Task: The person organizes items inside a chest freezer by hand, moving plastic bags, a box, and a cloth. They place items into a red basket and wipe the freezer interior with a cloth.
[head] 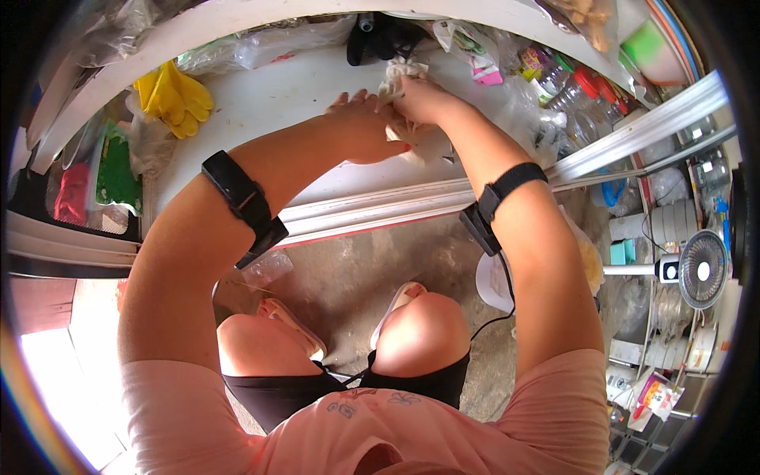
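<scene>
A crumpled whitish cloth (407, 72) is bunched over the white shelf surface (267, 107) of a cabinet. My right hand (420, 101) grips it, with part of the cloth sticking out beyond the fingers and part hanging below. Beside it, my left hand (371, 127) is spread with its fingers apart, against or just next to the cloth's lower part; whether it touches the cloth is hard to tell. Black straps with small devices circle both forearms.
Yellow rubber gloves (172, 101) lie at the left, near a green item (119, 172). Plastic bags and a black item (380, 44) line the back. Clear bottles with red lids (585, 83) stand right. White sliding-door rails (380, 205) edge the shelf; a small fan (703, 270) is farther right.
</scene>
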`<action>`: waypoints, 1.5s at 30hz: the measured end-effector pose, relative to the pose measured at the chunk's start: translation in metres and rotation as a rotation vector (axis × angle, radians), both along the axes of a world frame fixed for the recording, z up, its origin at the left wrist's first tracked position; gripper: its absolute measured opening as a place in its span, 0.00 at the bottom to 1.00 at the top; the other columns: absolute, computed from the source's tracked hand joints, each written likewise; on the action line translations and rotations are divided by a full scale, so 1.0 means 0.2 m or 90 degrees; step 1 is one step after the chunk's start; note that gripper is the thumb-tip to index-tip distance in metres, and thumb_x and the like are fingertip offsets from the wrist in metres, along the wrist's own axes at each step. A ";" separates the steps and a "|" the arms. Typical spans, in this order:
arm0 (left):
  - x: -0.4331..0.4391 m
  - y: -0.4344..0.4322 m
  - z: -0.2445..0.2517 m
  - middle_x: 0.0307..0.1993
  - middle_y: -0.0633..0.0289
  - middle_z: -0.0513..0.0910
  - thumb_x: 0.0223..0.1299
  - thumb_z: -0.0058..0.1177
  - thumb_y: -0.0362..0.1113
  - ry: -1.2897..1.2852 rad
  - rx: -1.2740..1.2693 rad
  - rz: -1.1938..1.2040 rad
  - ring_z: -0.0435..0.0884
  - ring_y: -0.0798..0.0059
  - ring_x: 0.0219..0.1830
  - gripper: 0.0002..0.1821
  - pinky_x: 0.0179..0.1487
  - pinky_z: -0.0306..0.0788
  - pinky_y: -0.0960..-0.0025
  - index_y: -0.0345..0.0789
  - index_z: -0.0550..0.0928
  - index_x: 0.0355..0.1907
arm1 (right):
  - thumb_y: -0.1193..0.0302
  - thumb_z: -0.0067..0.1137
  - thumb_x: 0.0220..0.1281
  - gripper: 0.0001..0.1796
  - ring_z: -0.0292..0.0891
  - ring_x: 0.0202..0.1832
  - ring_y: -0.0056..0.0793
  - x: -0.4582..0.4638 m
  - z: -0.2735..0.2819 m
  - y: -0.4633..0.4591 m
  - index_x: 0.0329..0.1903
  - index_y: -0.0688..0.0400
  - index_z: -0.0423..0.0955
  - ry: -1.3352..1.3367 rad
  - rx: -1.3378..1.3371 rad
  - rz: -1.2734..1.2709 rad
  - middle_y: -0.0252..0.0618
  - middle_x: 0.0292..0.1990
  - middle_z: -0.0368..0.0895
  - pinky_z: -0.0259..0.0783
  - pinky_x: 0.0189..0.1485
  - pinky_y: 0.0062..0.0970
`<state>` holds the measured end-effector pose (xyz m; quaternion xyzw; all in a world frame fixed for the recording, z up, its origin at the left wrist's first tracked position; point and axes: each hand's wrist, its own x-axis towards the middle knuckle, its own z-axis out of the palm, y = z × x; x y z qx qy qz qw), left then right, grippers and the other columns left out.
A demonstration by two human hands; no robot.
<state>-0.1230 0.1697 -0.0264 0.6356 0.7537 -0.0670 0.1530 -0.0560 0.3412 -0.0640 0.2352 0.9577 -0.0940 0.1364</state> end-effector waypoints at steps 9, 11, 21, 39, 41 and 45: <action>-0.09 0.23 -0.14 0.77 0.49 0.44 0.64 0.40 0.66 -0.040 0.061 0.004 0.43 0.56 0.78 0.42 0.77 0.41 0.52 0.42 0.60 0.74 | 0.54 0.39 0.68 0.35 0.51 0.72 0.52 -0.15 -0.14 0.13 0.73 0.57 0.52 0.113 0.042 -0.295 0.51 0.72 0.50 0.53 0.72 0.44; -0.13 0.23 -0.14 0.76 0.48 0.45 0.64 0.40 0.66 -0.029 0.062 -0.015 0.44 0.57 0.78 0.42 0.77 0.41 0.53 0.40 0.60 0.73 | 0.53 0.36 0.68 0.35 0.49 0.73 0.50 -0.15 -0.13 0.12 0.74 0.54 0.50 0.109 0.037 -0.304 0.50 0.73 0.48 0.52 0.72 0.44; -0.31 -0.27 0.03 0.69 0.47 0.62 0.60 0.51 0.59 0.021 -0.070 -0.078 0.60 0.56 0.71 0.37 0.75 0.49 0.52 0.38 0.70 0.66 | 0.39 0.50 0.58 0.57 0.29 0.77 0.60 -0.32 -0.02 -0.40 0.77 0.57 0.31 -0.107 0.005 -0.035 0.58 0.76 0.29 0.41 0.75 0.52; -0.60 -0.53 -0.08 0.72 0.42 0.50 0.62 0.50 0.59 0.024 -0.010 0.194 0.48 0.44 0.75 0.47 0.73 0.51 0.47 0.29 0.52 0.72 | 0.67 0.49 0.64 0.25 0.51 0.72 0.46 -0.54 0.15 -0.62 0.64 0.52 0.64 0.075 -0.063 0.300 0.49 0.66 0.58 0.51 0.71 0.49; -0.70 -0.43 -0.11 0.74 0.46 0.49 0.62 0.46 0.64 0.055 -0.036 0.247 0.46 0.44 0.75 0.47 0.74 0.45 0.47 0.35 0.52 0.74 | 0.68 0.50 0.61 0.30 0.56 0.70 0.46 -0.63 0.14 -0.55 0.68 0.53 0.59 0.108 -0.035 0.335 0.47 0.66 0.61 0.53 0.70 0.43; -0.89 -0.35 -0.17 0.71 0.54 0.62 0.62 0.47 0.65 0.091 0.125 0.163 0.58 0.54 0.72 0.40 0.72 0.53 0.53 0.46 0.62 0.72 | 0.71 0.53 0.58 0.21 0.75 0.54 0.43 -0.76 0.10 -0.49 0.56 0.55 0.74 0.300 -0.029 0.291 0.49 0.52 0.79 0.69 0.58 0.34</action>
